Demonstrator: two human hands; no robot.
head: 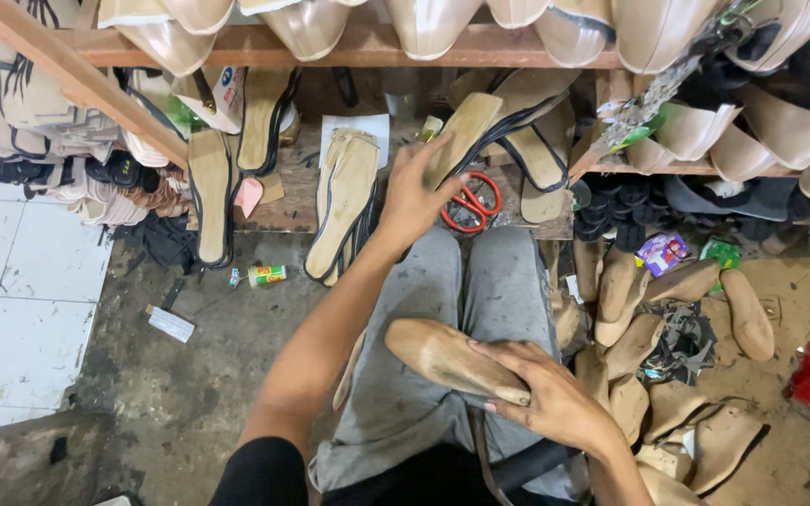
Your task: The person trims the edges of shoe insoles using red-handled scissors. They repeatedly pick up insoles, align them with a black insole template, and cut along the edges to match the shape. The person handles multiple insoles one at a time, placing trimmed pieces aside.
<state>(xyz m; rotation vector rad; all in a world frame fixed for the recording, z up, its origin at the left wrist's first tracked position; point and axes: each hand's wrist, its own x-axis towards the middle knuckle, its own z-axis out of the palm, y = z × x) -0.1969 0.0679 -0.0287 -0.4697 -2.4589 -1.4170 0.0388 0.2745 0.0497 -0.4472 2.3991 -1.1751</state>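
My left hand [414,192] reaches forward over my knees and grips a tan shoe sole with a black edge [466,126], lifted at an angle above the low wooden bench [283,211]. Resting on my lap is a wooden shoe last [438,356], and my right hand [546,398] holds its near end. I sit in grey trousers [499,281]. Red-handled scissors [471,201] lie on the bench just beyond my left hand.
More tan soles [344,201] lean on the bench. Beige shoe uppers [424,23] hang from a wooden shelf above. A pile of wooden lasts [677,375] lies on the floor at right. A small green can [267,275] sits on the concrete floor; white tiles [11,309] at left.
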